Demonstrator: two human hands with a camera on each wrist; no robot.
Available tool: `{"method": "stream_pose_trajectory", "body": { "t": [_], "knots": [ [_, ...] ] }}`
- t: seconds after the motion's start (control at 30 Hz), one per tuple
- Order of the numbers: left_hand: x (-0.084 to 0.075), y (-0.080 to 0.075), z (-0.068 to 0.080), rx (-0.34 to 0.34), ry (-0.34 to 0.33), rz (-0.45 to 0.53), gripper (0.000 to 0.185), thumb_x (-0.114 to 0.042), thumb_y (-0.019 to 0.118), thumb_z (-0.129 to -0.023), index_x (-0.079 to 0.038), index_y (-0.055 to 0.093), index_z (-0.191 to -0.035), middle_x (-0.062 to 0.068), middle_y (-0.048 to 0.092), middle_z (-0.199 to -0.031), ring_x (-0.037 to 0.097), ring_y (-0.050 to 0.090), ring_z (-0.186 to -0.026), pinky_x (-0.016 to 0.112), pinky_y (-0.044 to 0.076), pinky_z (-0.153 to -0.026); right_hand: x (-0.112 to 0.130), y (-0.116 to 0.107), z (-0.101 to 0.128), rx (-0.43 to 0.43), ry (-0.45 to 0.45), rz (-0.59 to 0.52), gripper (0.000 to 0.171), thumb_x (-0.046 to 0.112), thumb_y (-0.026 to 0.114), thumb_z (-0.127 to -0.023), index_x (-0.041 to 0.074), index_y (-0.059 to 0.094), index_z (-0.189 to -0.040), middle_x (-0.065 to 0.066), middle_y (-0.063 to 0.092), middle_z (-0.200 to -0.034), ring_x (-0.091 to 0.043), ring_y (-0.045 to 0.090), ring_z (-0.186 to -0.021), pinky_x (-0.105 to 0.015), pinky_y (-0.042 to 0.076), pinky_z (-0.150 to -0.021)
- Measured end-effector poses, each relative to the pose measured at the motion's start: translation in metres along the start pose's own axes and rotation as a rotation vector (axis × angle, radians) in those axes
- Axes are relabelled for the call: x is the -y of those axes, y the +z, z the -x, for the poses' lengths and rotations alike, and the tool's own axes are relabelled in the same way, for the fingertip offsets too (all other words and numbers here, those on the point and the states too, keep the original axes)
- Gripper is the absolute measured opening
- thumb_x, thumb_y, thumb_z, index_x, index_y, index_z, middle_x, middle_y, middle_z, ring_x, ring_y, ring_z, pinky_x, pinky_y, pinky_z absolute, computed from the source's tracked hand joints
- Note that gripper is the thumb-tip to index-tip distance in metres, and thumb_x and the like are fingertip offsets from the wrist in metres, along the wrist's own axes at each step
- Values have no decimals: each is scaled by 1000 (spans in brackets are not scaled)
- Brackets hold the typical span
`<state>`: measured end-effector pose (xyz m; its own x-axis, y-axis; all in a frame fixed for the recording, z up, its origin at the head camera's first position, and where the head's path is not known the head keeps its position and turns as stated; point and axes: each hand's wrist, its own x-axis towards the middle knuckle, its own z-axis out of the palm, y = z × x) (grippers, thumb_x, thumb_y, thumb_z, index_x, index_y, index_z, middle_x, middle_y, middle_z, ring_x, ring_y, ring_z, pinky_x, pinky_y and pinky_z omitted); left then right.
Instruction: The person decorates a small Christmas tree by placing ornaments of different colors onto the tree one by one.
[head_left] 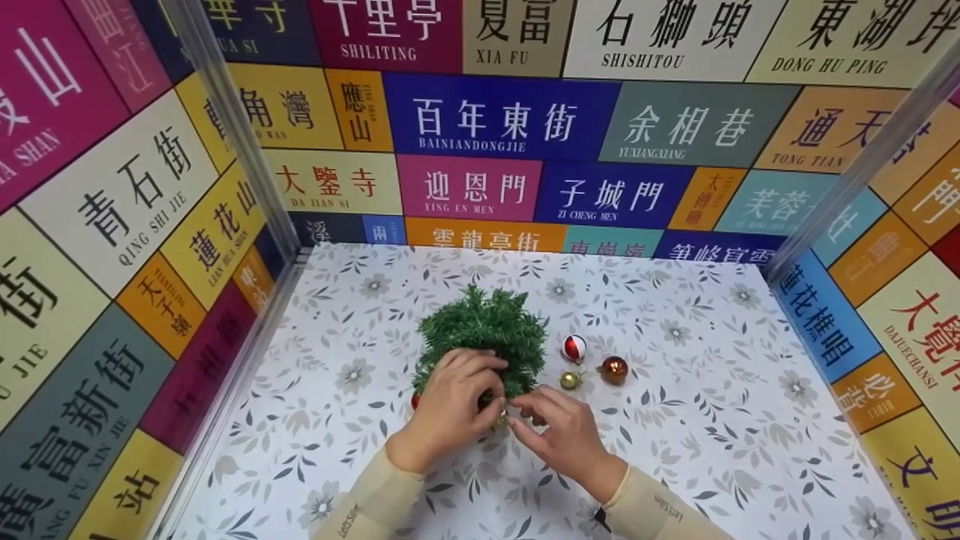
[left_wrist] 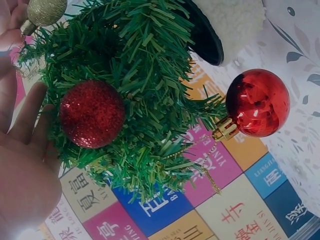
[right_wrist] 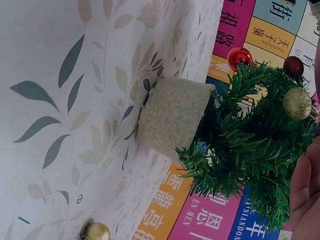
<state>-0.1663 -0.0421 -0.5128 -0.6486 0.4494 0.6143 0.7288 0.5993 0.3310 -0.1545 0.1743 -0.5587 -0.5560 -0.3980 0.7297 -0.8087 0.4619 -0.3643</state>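
Note:
A small green artificial tree [head_left: 484,330] on a white fuzzy base [right_wrist: 172,117] stands mid-table. My left hand [head_left: 469,379] grips its near branches, fingers curled over the foliage; its palm [left_wrist: 20,170] lies against the needles. My right hand [head_left: 525,411] pinches a gold glitter ball [head_left: 501,418] by its cap at the tree's near edge. That gold glitter ball [left_wrist: 45,11] hangs among the branches [right_wrist: 297,103]. On the tree hang a red glitter ball [left_wrist: 92,113] and a shiny red ball [left_wrist: 257,102].
Three loose ornaments lie right of the tree: a red-and-white ball [head_left: 574,347], a small gold ball [head_left: 570,380] and a copper ball [head_left: 614,370]. Walls printed with coloured signs [head_left: 495,120] close in the floral tabletop [head_left: 712,420] on three sides.

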Motion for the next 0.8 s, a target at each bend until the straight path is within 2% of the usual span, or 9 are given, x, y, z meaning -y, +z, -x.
{"method": "stream_pose_trajectory", "body": {
  "t": [0.23,0.4,0.57,0.8],
  "knots": [
    [-3,2,0,11,-7,18,7,-20,68,-86,-22,65,-80,-4,65,-126,16,52,-125,38,28,-112,4,7,-1,-24,71,-91,19,8,77,-84,20,71,-98,12,61,-86,0,54,-64,-15,46,-57],
    [-3,5,0,-15,24,1,8,-17,69,-83,-21,65,-78,-2,66,-124,19,55,-123,40,31,-110,4,4,0,-33,100,-129,18,5,74,-87,20,71,-96,14,60,-86,-2,54,-65,-17,46,-56],
    [-4,7,-3,-58,46,-42,8,-16,69,-81,-20,65,-76,-1,68,-119,21,58,-119,44,35,-108,1,0,0,-56,115,-111,18,4,71,-88,21,69,-95,13,56,-82,-2,52,-65,-17,45,-56],
    [-7,12,-9,-106,26,-63,6,-15,67,-83,-19,66,-78,-2,71,-108,18,62,-110,42,37,-106,-7,-1,-4,-83,142,-77,15,7,68,-90,21,69,-91,15,55,-81,-1,51,-65,-16,44,-56]
  ]
}}
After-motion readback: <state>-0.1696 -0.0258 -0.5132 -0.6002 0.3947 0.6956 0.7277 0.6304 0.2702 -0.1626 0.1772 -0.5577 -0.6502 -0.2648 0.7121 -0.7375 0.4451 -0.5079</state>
